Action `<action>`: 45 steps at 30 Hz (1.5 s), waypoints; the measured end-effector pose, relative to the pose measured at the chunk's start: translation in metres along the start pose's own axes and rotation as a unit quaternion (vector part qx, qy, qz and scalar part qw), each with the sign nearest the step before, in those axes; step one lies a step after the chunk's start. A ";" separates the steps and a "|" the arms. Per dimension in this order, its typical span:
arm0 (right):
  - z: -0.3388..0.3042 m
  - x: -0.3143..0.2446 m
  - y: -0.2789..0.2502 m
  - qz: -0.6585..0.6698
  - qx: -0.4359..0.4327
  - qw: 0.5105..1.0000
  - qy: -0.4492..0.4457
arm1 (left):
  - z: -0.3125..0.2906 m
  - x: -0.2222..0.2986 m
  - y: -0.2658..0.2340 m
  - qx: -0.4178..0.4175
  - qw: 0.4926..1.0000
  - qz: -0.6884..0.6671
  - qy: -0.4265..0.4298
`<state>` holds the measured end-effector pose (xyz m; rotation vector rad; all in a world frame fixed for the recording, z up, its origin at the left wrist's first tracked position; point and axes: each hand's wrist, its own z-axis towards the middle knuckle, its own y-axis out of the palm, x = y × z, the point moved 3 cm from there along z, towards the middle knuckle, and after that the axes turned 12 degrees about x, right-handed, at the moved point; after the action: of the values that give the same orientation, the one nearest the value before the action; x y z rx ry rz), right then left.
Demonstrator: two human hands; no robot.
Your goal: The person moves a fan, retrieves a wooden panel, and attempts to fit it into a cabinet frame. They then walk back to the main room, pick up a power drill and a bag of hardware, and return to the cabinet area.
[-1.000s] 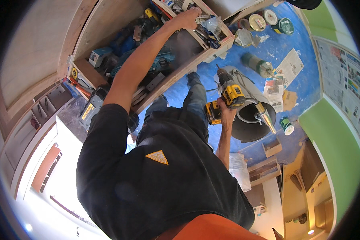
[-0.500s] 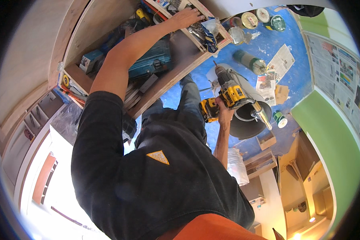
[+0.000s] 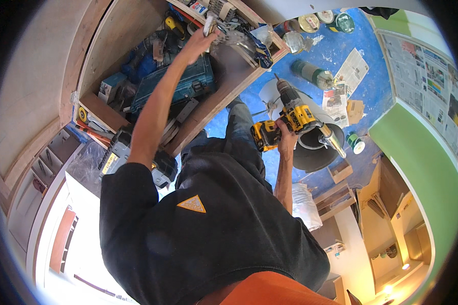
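My right hand (image 3: 287,137) is wrapped around the grip of a yellow and black cordless drill (image 3: 297,116), whose bit points up and away from me. My left hand (image 3: 201,47) is closed, holding up a small pale thing with a clear, blurred part (image 3: 210,24); its kind does not show. Below that hand is the wooden tool chest (image 3: 216,113), with small hardware in its narrow upper tray. A teal tool case (image 3: 160,84) lies inside the chest, and a yellow-handled tool (image 3: 175,27) is beyond it.
A large grey tube (image 3: 310,156) stands right of my legs on the blue-covered floor. Paint cans (image 3: 308,22), a green cylinder (image 3: 312,74) and newspaper sheets (image 3: 352,71) are farther off. Another power tool (image 3: 118,153) is by my left arm. A white bag (image 3: 305,206) lies at right.
My left hand has come back from the tray's small hardware toward the left, lifting a small pale thing. The drill in my right hand has hardly moved.
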<state>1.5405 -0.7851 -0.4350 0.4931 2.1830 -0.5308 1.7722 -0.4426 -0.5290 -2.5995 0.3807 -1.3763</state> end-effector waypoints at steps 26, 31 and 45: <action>0.015 0.018 -0.013 0.020 0.014 1.000 0.013 | -0.065 -0.017 0.025 0.151 0.970 -0.184 -0.044; 0.021 0.013 -0.013 0.053 0.000 0.999 -0.012 | -0.068 -0.021 0.029 -0.001 0.931 -0.356 -0.081; 0.011 0.011 -0.005 0.009 -0.013 1.000 -0.016 | -0.030 0.029 0.070 0.065 0.993 -0.099 0.003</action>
<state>1.5386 -0.7930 -0.4486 0.4855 2.1509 -0.4962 1.7534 -0.5192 -0.5085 -2.5812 0.0314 -1.4178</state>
